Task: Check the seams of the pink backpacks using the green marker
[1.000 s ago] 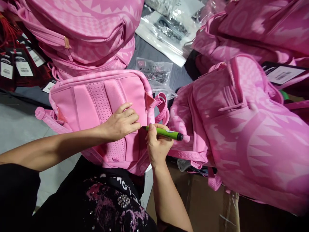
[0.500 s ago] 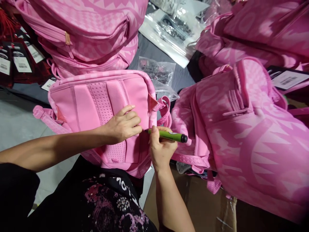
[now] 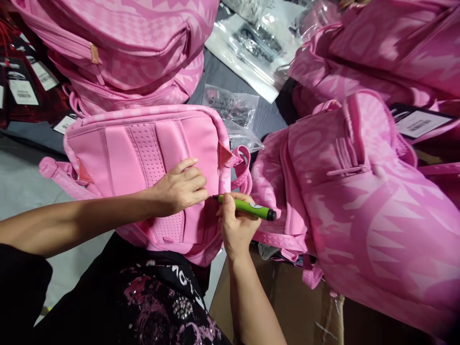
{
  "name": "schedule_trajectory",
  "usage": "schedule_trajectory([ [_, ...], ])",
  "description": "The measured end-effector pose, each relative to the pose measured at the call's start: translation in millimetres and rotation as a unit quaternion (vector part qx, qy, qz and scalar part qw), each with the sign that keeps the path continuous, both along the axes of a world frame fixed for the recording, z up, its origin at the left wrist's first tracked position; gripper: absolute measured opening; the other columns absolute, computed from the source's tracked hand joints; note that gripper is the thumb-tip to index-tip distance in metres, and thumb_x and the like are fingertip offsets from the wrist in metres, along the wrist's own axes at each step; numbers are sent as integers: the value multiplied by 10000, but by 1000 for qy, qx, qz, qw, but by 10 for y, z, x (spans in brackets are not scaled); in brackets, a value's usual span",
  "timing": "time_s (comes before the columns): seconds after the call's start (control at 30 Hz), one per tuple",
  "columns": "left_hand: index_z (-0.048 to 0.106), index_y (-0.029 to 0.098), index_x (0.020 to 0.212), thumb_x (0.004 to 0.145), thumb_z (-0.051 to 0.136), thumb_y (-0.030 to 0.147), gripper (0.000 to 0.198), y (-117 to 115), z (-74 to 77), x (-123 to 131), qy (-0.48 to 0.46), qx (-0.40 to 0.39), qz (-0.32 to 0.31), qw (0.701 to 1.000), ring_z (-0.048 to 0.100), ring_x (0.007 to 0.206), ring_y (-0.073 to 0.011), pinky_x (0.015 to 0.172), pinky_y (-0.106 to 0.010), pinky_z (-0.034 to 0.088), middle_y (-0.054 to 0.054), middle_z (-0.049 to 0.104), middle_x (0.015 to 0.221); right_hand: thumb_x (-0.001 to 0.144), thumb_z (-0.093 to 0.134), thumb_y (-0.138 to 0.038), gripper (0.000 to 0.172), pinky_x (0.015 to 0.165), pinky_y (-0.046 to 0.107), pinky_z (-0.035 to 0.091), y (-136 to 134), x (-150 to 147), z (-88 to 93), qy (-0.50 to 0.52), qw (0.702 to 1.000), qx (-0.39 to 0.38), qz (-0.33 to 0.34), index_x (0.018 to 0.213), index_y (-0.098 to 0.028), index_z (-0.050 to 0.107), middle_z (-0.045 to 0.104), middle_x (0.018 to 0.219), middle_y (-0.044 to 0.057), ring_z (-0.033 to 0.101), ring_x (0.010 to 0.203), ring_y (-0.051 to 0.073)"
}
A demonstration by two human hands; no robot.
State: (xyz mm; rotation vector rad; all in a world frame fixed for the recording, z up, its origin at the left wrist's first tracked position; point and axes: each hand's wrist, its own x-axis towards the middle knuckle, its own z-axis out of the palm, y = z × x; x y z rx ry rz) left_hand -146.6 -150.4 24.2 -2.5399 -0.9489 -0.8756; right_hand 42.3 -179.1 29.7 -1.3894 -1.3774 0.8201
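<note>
A pink backpack [image 3: 201, 132] lies with its padded back panel facing up in front of my body. My left hand [image 3: 185, 187] is closed, its fingers curled down against that panel. My right hand [image 3: 239, 227] grips a green marker pen [image 3: 247, 207] with black ends. The dark tip points left at the panel, just beside my left fingertips; whether it touches the fabric I cannot tell. A looped strap [image 3: 245, 170] sticks out on the bag's right side, and another strap [image 3: 59, 177] hangs out at its left.
More pink backpacks stand at the upper left [image 3: 122, 52], the right [image 3: 345, 201] and the upper right [image 3: 402, 52]. Small clear plastic bags [image 3: 232, 108] lie on the dark table behind. Black barcode tags [image 3: 23, 86] sit at the far left. A cardboard box [image 3: 287, 297] is below right.
The view has shifted slightly, so most things sit a little further left. The marker pen is tilted slightly more, with its rear end lower. Both hands keep their hold.
</note>
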Motion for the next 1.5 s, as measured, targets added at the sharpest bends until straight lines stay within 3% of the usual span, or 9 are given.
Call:
schedule_trajectory([
  [0.53, 612, 211, 773, 960, 576, 281, 203, 54, 104, -16, 26, 7, 0, 1000, 563, 850, -179, 1022, -395, 392, -2, 662, 814, 890, 685, -393, 210, 541, 291, 525, -44, -10, -71, 11, 1000, 10, 8, 923, -189, 643, 662, 707, -5, 636, 561, 146],
  [0.7, 619, 192, 779, 901, 656, 440, 278, 315, 440, -123, 173, -78, -61, 980, 557, 712, -169, 737, -348, 363, -21, 662, 787, 891, 681, -426, 251, 563, 283, 542, -68, 15, -56, 25, 999, -13, 18, 964, -189, 642, 652, 713, -11, 653, 612, 150],
  [0.87, 640, 171, 770, 755, 795, 467, 334, 376, 827, -167, 272, -201, 13, 941, 598, 705, -162, 757, -331, 339, -33, 710, 760, 912, 659, -391, 242, 612, 301, 590, -219, 68, -49, 17, 998, 51, 14, 1034, -183, 650, 707, 797, 21, 698, 656, 164],
  [1.0, 610, 182, 742, 819, 734, 450, 305, -169, 1302, -226, 222, -177, 36, 958, 592, 687, -159, 707, -326, 332, -10, 693, 729, 934, 625, -215, 404, 859, 381, 616, -418, -30, 201, -9, 969, 243, 44, 1334, -251, 580, 741, 1127, 71, 745, 942, 202],
  [1.13, 585, 187, 712, 910, 610, 477, 352, -812, 1714, -292, 138, -147, 77, 976, 548, 616, -157, 633, -315, 308, 0, 618, 645, 900, 645, -95, 558, 913, 380, 583, -546, -168, 651, -81, 905, 405, 97, 1395, -335, 548, 737, 1151, 20, 709, 1026, 194],
  [1.2, 597, 184, 733, 916, 597, 484, 352, -955, 1646, -311, 93, -160, 117, 976, 549, 614, -159, 621, -309, 315, -4, 621, 661, 898, 653, -89, 554, 924, 367, 563, -510, -240, 736, -119, 882, 439, 124, 1388, -327, 553, 744, 1121, 12, 695, 1029, 188],
  [1.27, 635, 170, 817, 894, 633, 407, 250, -959, 1357, -335, 66, -200, 157, 965, 598, 677, -181, 648, -311, 357, -19, 670, 735, 913, 654, -131, 488, 894, 360, 556, -409, -329, 637, -143, 874, 436, 161, 1365, -292, 568, 751, 1092, 24, 698, 994, 191],
  [1.4, 681, 147, 931, 868, 667, 258, 128, -748, 696, -485, 58, -340, 150, 926, 671, 814, -201, 736, -311, 453, -44, 740, 890, 990, 541, -212, 297, 705, 340, 537, -138, -511, 118, -204, 863, 418, 199, 1271, -184, 630, 764, 954, 70, 709, 807, 200],
  [1.5, 691, 187, 1011, 952, 538, 215, 166, -598, 632, -651, 22, -317, 134, 939, 663, 943, -170, 866, -296, 473, -29, 740, 992, 992, 525, -170, 279, 655, 332, 498, -43, -565, -159, -250, 841, 441, 188, 1238, -151, 654, 749, 830, 64, 688, 714, 194],
])
